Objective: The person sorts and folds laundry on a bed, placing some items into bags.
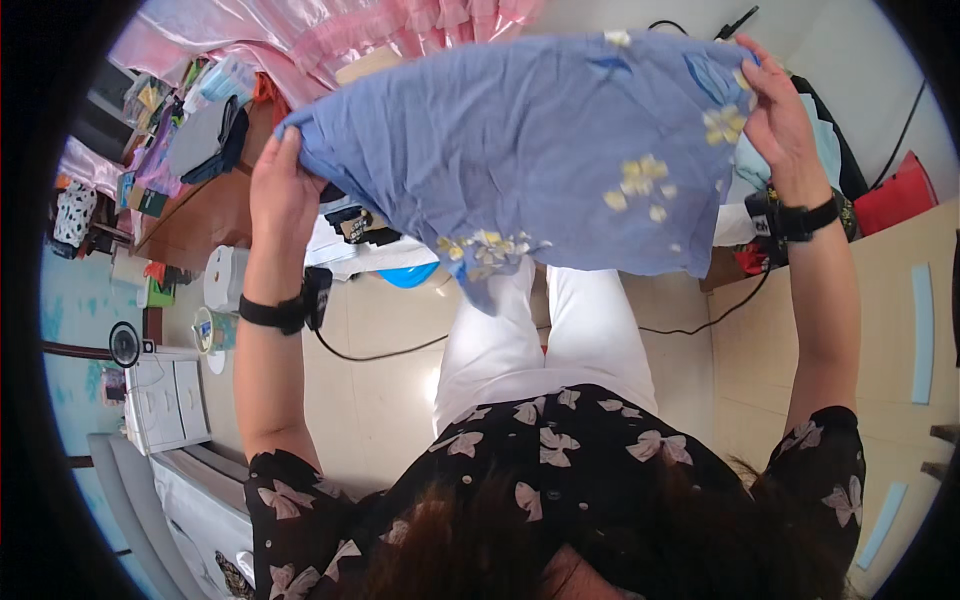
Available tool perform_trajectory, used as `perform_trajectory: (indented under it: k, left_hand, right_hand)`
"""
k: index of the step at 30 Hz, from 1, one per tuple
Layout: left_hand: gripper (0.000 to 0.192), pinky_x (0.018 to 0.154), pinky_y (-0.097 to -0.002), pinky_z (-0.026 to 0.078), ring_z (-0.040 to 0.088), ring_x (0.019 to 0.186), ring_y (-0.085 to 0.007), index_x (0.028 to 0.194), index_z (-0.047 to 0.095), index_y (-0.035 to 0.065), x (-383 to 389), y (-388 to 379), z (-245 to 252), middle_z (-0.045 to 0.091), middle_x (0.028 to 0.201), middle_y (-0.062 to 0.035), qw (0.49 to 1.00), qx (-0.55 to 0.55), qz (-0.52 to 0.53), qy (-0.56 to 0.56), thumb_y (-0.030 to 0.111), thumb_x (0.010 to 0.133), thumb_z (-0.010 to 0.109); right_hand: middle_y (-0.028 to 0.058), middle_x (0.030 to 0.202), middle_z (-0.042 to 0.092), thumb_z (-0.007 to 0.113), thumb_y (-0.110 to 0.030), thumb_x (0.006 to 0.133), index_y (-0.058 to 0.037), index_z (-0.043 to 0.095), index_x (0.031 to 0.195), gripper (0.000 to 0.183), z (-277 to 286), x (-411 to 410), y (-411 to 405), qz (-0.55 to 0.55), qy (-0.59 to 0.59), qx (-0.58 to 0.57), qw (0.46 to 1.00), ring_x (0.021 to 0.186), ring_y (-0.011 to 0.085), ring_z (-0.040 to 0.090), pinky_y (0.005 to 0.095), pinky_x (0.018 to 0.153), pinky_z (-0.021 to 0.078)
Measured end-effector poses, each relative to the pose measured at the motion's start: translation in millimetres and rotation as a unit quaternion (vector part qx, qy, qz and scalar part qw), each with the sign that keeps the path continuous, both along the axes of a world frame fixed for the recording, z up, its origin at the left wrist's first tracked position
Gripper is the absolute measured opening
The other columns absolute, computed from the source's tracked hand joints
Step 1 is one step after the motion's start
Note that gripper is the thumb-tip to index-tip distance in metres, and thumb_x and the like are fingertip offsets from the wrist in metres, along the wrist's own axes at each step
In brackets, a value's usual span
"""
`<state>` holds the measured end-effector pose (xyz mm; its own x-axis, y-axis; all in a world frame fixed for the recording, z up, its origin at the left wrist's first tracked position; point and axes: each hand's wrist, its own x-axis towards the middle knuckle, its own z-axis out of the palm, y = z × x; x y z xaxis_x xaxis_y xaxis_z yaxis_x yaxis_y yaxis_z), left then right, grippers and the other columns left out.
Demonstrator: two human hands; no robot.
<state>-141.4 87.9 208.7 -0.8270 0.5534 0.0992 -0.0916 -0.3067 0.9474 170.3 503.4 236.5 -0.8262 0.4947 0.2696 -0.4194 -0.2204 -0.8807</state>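
A blue cloth (517, 142) with yellow and white flowers is stretched out in front of me, held up between both hands. My left hand (285, 184) grips its left upper corner, thumb on top. At the right upper corner my right hand (776, 109) pinches the fabric. The lower edge hangs loose, with one pointed end drooping over my white trousers (495, 337). Whether the cloth is a garment or a plain piece, I cannot tell. Behind it, the cloth hides most of the surface, where bits of other folded clothes (356, 225) show.
A brown wooden desk (202, 217) at left bears stacked folded clothes (206, 139). A white bin (225, 277) and a small waste basket (214, 330) stand on the floor. At right is a light wooden cabinet (825, 330). Black cables (382, 356) run from both wristbands.
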Motion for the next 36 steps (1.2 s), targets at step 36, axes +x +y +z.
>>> perform_trajectory:
  k: [36]
  left_hand:
    - [0.02,0.075,-0.0258,0.047,0.06,0.079,-0.0123,0.098,0.064,-0.0011,71,-134,-142,0.065,0.088,-0.0027,0.914,-0.292,-0.24,-0.145,0.017,0.092,0.058]
  right_hand:
    - [0.0001,0.09,0.059,0.057,-0.009,0.081,-0.0045,0.06,0.094,0.015,-165,183,-79,0.122,-0.338,-0.017,0.933,0.082,0.0084,0.056,0.0225,0.072,0.0449]
